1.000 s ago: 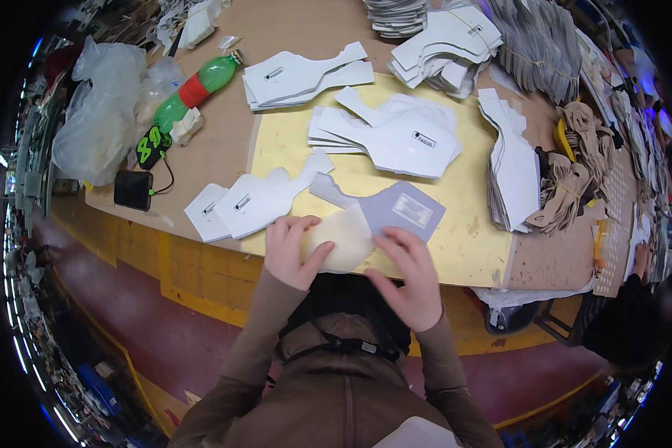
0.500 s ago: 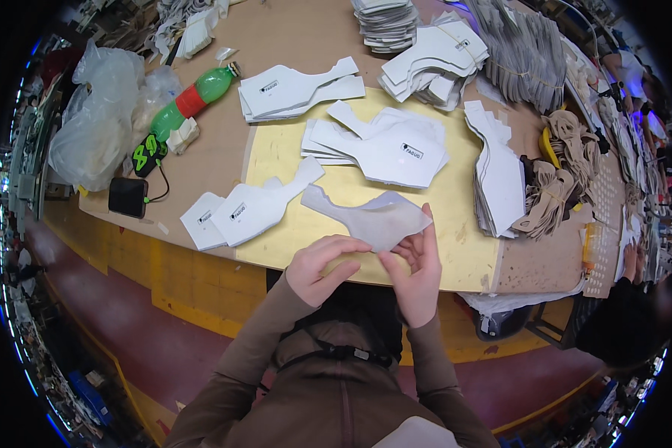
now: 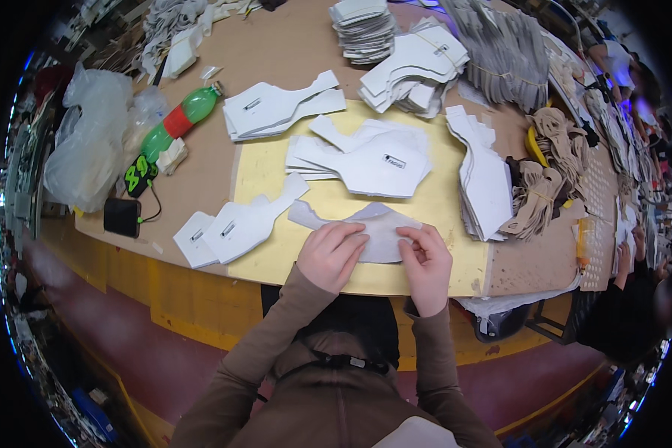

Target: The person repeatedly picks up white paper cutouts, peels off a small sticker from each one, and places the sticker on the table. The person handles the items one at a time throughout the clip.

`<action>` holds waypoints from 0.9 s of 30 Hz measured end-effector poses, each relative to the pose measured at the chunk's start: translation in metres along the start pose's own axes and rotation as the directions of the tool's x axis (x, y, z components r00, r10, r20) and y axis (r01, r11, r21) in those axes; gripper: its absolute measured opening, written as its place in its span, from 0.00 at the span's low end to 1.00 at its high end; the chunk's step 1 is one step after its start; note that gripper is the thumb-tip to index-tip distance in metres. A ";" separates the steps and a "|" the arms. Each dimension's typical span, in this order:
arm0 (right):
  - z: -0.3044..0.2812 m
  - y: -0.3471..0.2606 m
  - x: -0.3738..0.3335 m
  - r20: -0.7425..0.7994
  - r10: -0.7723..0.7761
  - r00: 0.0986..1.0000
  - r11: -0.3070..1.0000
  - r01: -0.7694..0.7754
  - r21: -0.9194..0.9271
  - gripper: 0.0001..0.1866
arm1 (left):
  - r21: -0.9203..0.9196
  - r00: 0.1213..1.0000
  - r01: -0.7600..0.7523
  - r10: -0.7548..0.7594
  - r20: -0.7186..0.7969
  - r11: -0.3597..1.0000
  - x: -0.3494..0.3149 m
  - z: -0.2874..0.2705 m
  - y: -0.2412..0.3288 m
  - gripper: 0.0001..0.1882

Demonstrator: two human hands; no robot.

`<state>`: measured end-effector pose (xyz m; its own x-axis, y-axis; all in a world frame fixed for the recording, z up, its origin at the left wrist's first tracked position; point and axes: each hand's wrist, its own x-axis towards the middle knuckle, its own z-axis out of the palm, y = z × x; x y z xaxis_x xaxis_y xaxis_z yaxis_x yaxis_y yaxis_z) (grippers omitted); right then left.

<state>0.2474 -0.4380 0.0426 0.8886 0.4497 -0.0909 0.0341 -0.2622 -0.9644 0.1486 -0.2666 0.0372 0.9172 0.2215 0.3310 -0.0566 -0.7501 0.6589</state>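
- Landmark: yellow board [image 3: 291,175] on the brown worktable [image 3: 276,45]; all places below are given relative to it.
- Grey cut piece [image 3: 366,224]: lies flat on the near edge of the yellow board, its long tail pointing toward the board's left side.
- Left hand [image 3: 331,254]: fingers bent and pressed down on the grey cut piece's near-left part; pinning it rather than lifting it.
- Right hand [image 3: 425,257]: fingers curled over the piece's right end, thumb side against its edge; whether the edge is pinched cannot be told.
- White cut pieces [image 3: 239,224]: at the board's left near corner, just beside the grey piece's tail.
- White stack [image 3: 373,160]: on the board's middle, beyond the hands.
- Tall white stack [image 3: 481,179]: along the board's right edge.
- Green bottle [image 3: 173,127]: off the board, to its far left.
- Risk, as judged: the piece sits close to the board's near edge; uneven pressure from the two hands could crease it or slide it off toward the person.
- Change: half a second ago the piece was held raised between the hands; now it rests flat.
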 end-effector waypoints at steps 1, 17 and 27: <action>0.000 0.001 0.000 -0.011 -0.039 0.999 0.998 0.038 -0.043 0.11 | -0.005 1.000 -0.008 0.008 0.002 1.000 0.003 0.002 0.001 0.11; -0.002 0.000 -0.001 -0.039 -0.076 0.996 0.989 0.070 -0.132 0.19 | 0.088 0.997 -0.065 0.062 0.039 0.994 0.013 0.020 -0.004 0.17; -0.002 -0.001 -0.001 -0.043 -0.092 0.995 0.981 0.083 -0.178 0.19 | 0.107 0.981 -0.094 0.073 0.181 0.990 0.010 0.016 -0.008 0.25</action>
<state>0.2479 -0.4397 0.0444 0.9004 0.4351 0.0087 0.1885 -0.3720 -0.9089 0.1640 -0.2678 0.0242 0.9667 0.0496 0.2509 -0.0999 -0.8299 0.5490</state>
